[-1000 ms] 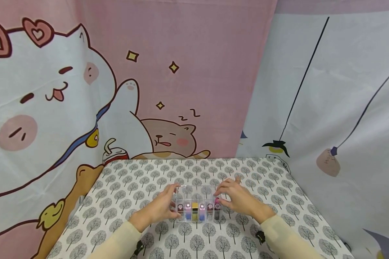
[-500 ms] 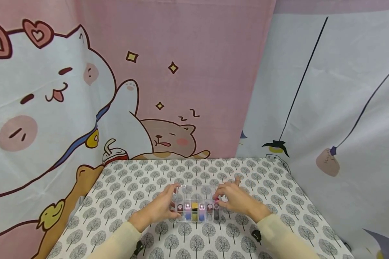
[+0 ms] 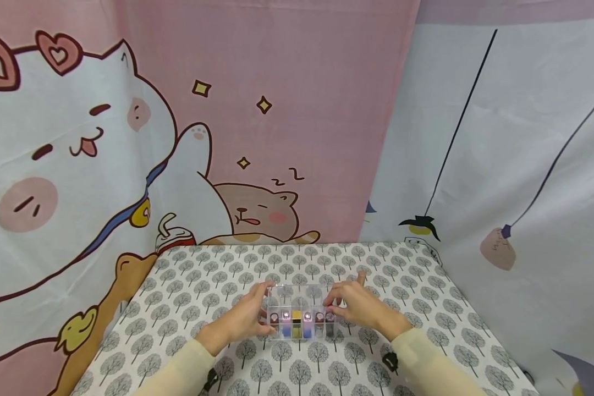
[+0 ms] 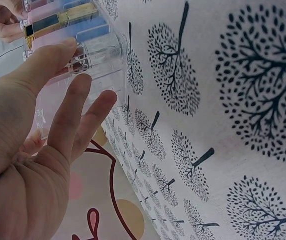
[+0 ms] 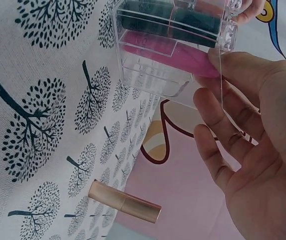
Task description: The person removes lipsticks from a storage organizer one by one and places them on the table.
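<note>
A clear lipstick organizer (image 3: 299, 294) stands on the table, its front row filled with several cosmetic tubes, among them a yellow-and-black one (image 3: 297, 318). My left hand (image 3: 247, 312) grips its left end, thumb at the front and fingers along the side, close by a clear tube (image 4: 100, 50). At the right end, my right hand (image 3: 358, 302) pinches the top of a magenta lipstick tube (image 5: 167, 55) between thumb and index finger. That tube sits mostly inside a compartment behind a dark tube (image 5: 167, 22); the other right fingers are spread outside the organizer wall.
A gold lipstick tube (image 5: 125, 201) stands upright on the table beyond my right hand. The tree-patterned cloth (image 3: 297, 374) covers the table. Pink and white cartoon curtains (image 3: 297, 110) rise behind and on both sides.
My right hand has moved slightly left and down, and the magenta lipstick tube has sunk lower into its compartment. The left hand keeps its hold on the organizer.
</note>
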A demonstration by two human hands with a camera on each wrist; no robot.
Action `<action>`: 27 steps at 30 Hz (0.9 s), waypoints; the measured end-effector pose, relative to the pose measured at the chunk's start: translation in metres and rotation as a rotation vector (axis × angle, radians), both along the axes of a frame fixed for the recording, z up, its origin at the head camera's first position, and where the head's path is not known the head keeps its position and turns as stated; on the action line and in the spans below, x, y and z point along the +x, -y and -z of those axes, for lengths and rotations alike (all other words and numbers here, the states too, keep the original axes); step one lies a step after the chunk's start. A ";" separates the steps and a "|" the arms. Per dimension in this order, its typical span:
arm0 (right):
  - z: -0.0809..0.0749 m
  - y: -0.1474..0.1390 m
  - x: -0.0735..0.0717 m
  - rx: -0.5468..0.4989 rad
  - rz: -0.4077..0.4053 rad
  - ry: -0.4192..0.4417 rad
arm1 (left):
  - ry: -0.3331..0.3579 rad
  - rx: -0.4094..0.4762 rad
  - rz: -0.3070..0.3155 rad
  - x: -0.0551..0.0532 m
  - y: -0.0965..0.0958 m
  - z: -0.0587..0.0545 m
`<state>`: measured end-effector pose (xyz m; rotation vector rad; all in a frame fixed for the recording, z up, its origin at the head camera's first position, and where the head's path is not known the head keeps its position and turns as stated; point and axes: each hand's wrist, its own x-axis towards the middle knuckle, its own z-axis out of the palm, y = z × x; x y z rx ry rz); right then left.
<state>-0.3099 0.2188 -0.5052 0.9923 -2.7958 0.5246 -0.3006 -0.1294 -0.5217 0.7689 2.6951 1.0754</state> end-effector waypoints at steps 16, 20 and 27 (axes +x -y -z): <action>0.006 -0.004 0.000 -0.076 -0.038 -0.021 | -0.009 0.003 0.010 0.003 0.000 0.000; 0.006 -0.004 0.000 -0.102 -0.047 -0.050 | -0.023 -0.003 0.007 0.002 0.000 0.000; 0.005 -0.005 0.004 -0.176 -0.029 -0.041 | -0.023 -0.002 0.007 0.002 0.002 0.001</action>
